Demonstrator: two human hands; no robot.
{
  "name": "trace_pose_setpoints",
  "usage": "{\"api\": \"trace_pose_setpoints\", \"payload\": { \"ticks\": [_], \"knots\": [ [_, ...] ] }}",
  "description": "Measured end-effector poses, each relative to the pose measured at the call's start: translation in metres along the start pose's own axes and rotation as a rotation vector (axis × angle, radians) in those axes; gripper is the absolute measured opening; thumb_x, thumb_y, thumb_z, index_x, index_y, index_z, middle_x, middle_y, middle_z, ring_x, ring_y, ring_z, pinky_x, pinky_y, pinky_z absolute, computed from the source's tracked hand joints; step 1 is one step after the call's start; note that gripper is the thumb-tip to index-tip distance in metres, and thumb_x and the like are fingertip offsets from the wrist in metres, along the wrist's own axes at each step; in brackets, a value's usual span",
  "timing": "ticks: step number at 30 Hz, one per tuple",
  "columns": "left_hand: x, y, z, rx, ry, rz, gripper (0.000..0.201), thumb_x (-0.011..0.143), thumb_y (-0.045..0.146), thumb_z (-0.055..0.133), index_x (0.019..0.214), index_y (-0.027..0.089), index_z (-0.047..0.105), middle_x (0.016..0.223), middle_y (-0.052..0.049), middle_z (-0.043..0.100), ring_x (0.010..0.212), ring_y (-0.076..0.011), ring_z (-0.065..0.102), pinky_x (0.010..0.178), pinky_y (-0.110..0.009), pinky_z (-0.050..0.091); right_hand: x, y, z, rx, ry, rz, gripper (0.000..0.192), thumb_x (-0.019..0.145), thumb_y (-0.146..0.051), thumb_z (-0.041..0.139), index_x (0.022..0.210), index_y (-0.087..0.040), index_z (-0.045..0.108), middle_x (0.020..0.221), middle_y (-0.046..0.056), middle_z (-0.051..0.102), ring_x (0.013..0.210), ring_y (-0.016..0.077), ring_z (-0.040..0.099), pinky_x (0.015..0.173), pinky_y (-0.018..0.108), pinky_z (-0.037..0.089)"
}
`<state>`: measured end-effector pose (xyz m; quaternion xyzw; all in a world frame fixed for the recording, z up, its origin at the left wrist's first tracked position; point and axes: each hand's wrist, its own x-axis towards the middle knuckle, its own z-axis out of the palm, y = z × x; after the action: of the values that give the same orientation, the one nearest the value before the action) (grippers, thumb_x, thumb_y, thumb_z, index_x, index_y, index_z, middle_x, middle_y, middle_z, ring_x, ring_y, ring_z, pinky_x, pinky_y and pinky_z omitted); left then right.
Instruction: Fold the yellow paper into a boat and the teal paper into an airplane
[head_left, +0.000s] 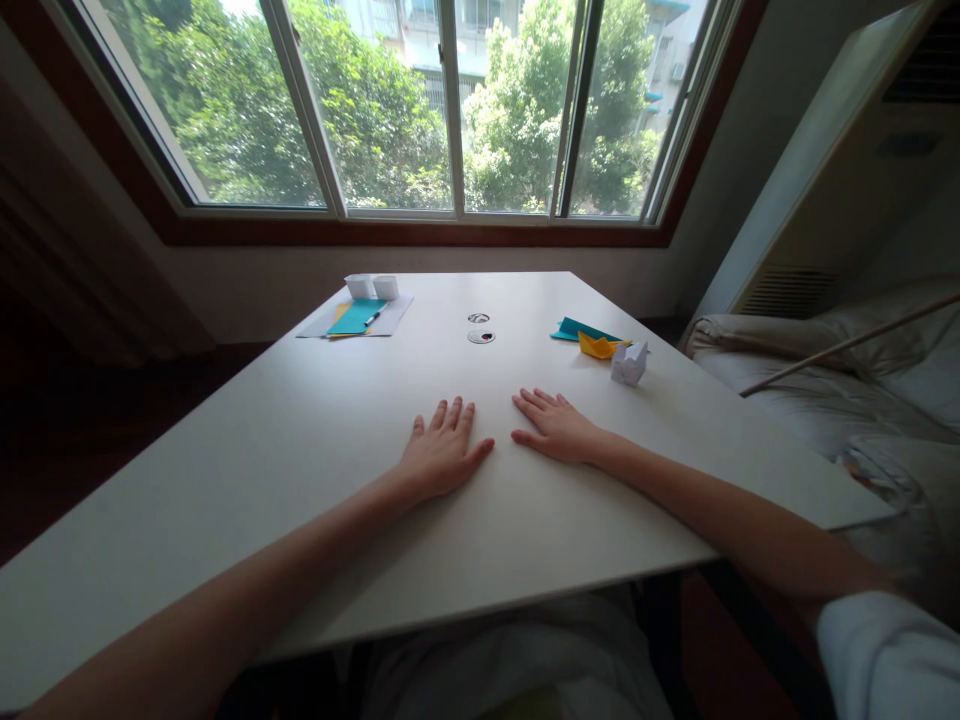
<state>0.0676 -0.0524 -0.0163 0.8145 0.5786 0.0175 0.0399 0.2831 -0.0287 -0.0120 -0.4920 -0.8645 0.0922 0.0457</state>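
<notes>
Both hands are laid flat, palms down, on the bare middle of the table (300, 430), a smooth matt white slab. The left hand (442, 452) and right hand (556, 428) lie just apart, fingers spread and straight; nothing is held by either.

Beyond the right hand, near the table's right edge, a small white folded paper box (629, 362) stands upright, with a yellow paper boat (598, 346) and a teal folded sheet (577, 329) just behind it, seemingly set aside as finished pieces.

At mid-table two round cable caps (480, 328) are set into the top.

Far left, flat sheets (358, 318) in white, teal and yellow are stacked, probably as stock, with a pen (373, 317) on top and two white cubes (372, 286) behind.
</notes>
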Motion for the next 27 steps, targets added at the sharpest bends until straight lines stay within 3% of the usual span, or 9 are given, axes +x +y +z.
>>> {"api": "trace_pose_setpoints", "payload": {
  "ticks": [6,9,11,14,16,20,23,27],
  "knots": [
    [0.000,0.001,-0.001,0.009,0.005,0.001,0.074,0.084,0.062,0.015,0.140,0.015,0.019,0.147,-0.012,0.012,0.134,-0.0309,0.010,0.101,-0.055,0.016,-0.001,-0.001,0.001,-0.013,0.015,-0.003,0.075,0.082,-0.065,0.023,0.140,-0.018,0.022,0.146,0.010,0.020,0.133,0.0279,0.018,0.104,0.047,0.016],
    [0.000,0.001,-0.003,0.013,0.003,0.000,0.073,0.084,0.062,0.016,0.140,0.015,0.020,0.146,-0.012,0.015,0.133,-0.0311,0.012,0.101,-0.055,0.016,-0.002,-0.001,-0.002,-0.052,0.069,-0.035,0.069,0.082,-0.061,0.030,0.136,-0.018,0.032,0.142,0.011,0.029,0.129,0.0282,0.026,0.103,0.044,0.021],
    [0.000,0.001,-0.006,0.017,0.000,0.002,0.073,0.084,0.061,0.018,0.140,0.015,0.022,0.146,-0.013,0.017,0.133,-0.0315,0.014,0.101,-0.056,0.016,-0.002,0.002,-0.010,-0.102,0.169,-0.058,0.060,0.082,-0.056,0.038,0.130,-0.019,0.041,0.139,0.010,0.035,0.127,0.0282,0.029,0.102,0.043,0.022],
    [0.001,0.000,-0.011,0.014,-0.012,0.010,0.072,0.083,0.062,0.021,0.139,0.015,0.025,0.145,-0.013,0.019,0.133,-0.0318,0.015,0.101,-0.056,0.016,-0.002,0.017,-0.036,-0.166,0.429,-0.005,0.045,0.086,-0.042,0.040,0.123,-0.018,0.049,0.134,0.010,0.042,0.124,0.0274,0.031,0.100,0.043,0.024],
    [0.001,-0.001,-0.014,0.005,-0.034,0.014,0.073,0.083,0.062,0.022,0.138,0.016,0.025,0.145,-0.013,0.019,0.132,-0.0318,0.015,0.101,-0.057,0.015,-0.004,0.037,-0.059,-0.181,0.595,0.084,0.038,0.086,-0.035,0.040,0.116,-0.017,0.055,0.127,0.011,0.048,0.117,0.0268,0.038,0.097,0.043,0.028],
    [0.006,-0.009,-0.021,-0.011,-0.084,0.039,0.067,0.085,0.058,0.022,0.138,0.019,0.025,0.146,-0.011,0.019,0.132,-0.0309,0.016,0.100,-0.058,0.014,-0.015,0.091,-0.095,-0.238,0.722,0.251,0.034,0.084,-0.031,0.041,0.109,-0.016,0.059,0.118,0.012,0.053,0.107,0.0269,0.047,0.090,0.042,0.035],
    [0.011,-0.016,-0.028,-0.019,-0.120,0.067,0.060,0.085,0.056,0.023,0.135,0.023,0.031,0.144,-0.011,0.024,0.131,-0.0306,0.022,0.099,-0.058,0.017,-0.024,0.128,-0.103,-0.257,0.716,0.401,0.040,0.077,-0.039,0.052,0.108,-0.015,0.060,0.111,0.015,0.055,0.098,0.0272,0.053,0.080,0.038,0.042],
    [0.016,-0.019,-0.039,-0.054,-0.143,0.094,0.054,0.082,0.056,0.030,0.125,0.025,0.045,0.138,-0.012,0.035,0.123,-0.0309,0.036,0.096,-0.053,0.027,-0.028,0.155,-0.101,-0.131,0.470,0.550,0.038,0.070,-0.042,0.059,0.095,-0.014,0.065,0.090,0.011,0.065,0.076,0.0213,0.060,0.064,0.030,0.044]
  ]
}}
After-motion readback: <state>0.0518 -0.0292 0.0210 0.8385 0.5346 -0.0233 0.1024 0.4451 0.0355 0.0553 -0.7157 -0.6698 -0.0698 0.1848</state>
